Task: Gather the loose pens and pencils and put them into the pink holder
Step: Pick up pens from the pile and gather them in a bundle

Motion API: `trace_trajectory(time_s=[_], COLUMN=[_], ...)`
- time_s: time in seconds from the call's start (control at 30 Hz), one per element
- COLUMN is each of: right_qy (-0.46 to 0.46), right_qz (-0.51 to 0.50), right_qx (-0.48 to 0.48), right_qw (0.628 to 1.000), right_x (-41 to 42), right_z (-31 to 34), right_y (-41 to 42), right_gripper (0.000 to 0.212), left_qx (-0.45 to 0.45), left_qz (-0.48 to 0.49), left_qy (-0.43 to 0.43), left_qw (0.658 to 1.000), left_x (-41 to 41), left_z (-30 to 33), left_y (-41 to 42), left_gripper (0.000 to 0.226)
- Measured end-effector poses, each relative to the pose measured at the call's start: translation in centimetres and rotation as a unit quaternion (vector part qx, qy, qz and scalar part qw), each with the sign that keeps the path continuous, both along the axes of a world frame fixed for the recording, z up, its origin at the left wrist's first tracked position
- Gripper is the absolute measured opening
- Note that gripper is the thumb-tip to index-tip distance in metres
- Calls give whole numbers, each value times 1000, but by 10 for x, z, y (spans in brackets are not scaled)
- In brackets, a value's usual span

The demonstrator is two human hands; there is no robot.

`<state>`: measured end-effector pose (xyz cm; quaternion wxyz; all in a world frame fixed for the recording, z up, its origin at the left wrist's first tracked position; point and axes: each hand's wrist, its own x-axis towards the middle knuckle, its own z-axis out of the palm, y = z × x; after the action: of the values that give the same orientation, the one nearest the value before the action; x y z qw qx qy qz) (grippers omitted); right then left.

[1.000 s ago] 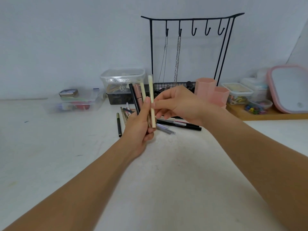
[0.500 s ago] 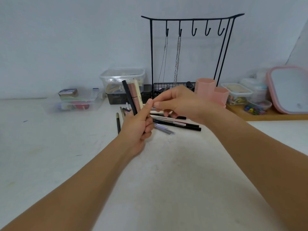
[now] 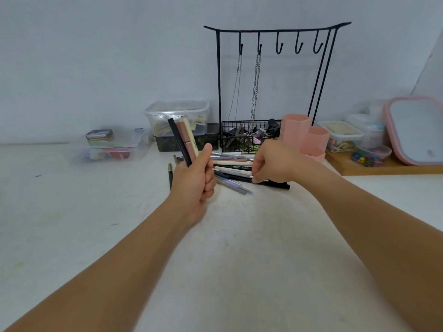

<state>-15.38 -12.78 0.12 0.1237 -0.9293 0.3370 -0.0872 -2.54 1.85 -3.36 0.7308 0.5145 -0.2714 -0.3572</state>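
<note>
My left hand (image 3: 194, 178) grips a bundle of pens (image 3: 183, 140), black, pink and cream, that sticks up and tilts left. Just right of it lies a pile of loose pens and pencils (image 3: 232, 170) on the white table. My right hand (image 3: 273, 162) reaches down into the right side of the pile, and its fingertips pinch the end of a white pen (image 3: 236, 172) lying there. A single dark pen (image 3: 170, 176) lies left of my left hand. The pink holder (image 3: 303, 136), a cluster of hexagonal cups, stands behind my right hand.
A black hook stand with chains and a wire basket (image 3: 249, 137) stands behind the pile. Clear lidded boxes (image 3: 177, 116) sit at the back left, and small containers on a wooden tray (image 3: 383, 167) with a pink-framed mirror (image 3: 417, 130) at the right.
My right hand passed a cream pen to the bundle in my left hand, then dropped right and down onto the pile. My left hand lowered and tilted the bundle left.
</note>
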Motion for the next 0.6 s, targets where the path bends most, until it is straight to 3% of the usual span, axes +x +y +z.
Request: trace_trajectory(time_s=[0.1, 0.2, 0.3, 0.37, 0.5, 0.6], right_qy=[-13, -94, -197, -235, -249, -247], right_qz=[2, -13, 7, 40, 99, 108], right_qx=[25, 162, 356, 424, 463, 452], right_qw=[1000, 982, 914, 874, 845, 850], right_x=[-3, -14, -19, -14, 3, 14], right_z=[1, 14, 31, 37, 30, 19], right_y=[-5, -9, 0, 13, 42, 53], right_gripper=[10, 6, 9, 8, 5, 20], left_qx=[2, 4, 4, 3, 8, 5], left_qz=[2, 5, 4, 0, -3, -16], left_qy=[17, 18, 7, 7, 14, 6], left_qw=[1000, 1000, 1000, 1000, 1000, 1000], left_x=[0, 2, 0, -1, 2, 4], left_z=[0, -1, -2, -2, -3, -4], left_y=[-1, -2, -3, -4, -5, -4], left_gripper=[38, 37, 36, 35, 42, 44])
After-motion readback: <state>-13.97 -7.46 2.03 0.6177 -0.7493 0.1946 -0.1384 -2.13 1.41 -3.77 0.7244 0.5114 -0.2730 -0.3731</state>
